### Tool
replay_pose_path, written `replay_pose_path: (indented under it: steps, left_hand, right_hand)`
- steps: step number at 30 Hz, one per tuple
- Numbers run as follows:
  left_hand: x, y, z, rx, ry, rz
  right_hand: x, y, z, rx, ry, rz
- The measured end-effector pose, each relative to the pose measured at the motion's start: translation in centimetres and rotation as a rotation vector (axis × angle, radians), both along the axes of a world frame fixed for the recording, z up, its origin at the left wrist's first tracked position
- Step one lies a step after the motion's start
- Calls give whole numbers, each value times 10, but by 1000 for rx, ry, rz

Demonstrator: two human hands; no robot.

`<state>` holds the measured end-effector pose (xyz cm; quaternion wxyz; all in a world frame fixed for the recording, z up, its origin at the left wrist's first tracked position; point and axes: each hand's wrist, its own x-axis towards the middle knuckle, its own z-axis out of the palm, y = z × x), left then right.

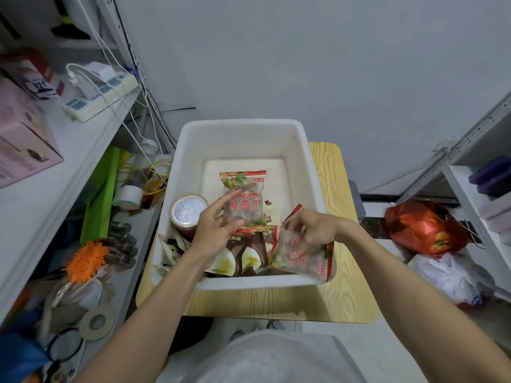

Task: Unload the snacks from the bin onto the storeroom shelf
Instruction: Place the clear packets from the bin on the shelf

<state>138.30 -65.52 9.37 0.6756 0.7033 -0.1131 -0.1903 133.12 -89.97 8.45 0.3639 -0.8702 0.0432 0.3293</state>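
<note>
A white plastic bin (243, 134) stands on a small wooden table (331, 272) in front of me. My left hand (213, 228) grips a clear snack bag with red lettering (244, 197), holding it upright above the bin's contents. My right hand (312, 230) holds a second, similar snack bag (307, 258) at the bin's near right corner. A round can with a silver foil lid (188, 210) stands at the bin's left side. Brown and white snack packets (243, 258) lie underneath. The storeroom shelf (55, 172) runs along the left.
The left shelf carries a pink box (22, 136), a power strip (102, 92) with white cables, and a green box (102, 194), tape rolls and an orange spiky toy (85, 261) below. Red (423, 228) and white plastic bags (448, 277) lie right, beside another shelf.
</note>
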Motion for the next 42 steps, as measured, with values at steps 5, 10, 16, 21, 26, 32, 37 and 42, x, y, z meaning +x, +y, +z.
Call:
replay_pose_path:
  steps: [5,10,16,21,26,32,37,42]
  left_hand:
    - [5,5,-2,-18,-32,13]
    - [7,10,-2,-31,-50,45]
    - [9,12,6,-36,-54,76]
    - [8,15,22,-48,-107,140]
    - [2,27,44,-78,-135,232]
    - [-13,69,74,-93,-159,414]
    - [-40,120,101,-68,-204,588]
    - [-88,177,129,52,-361,727]
  right_hand:
    - [0,-6,5,94,-164,-334]
    - [-3,-5,15,464,-212,-679]
    - [9,4,33,782,-299,-867]
    - [22,18,45,865,-375,-836]
    - [40,39,61,897,-405,-762]
    - [71,86,90,975,-354,-579]
    - [86,147,113,983,-298,-365]
    - [70,212,144,1031,-233,-158]
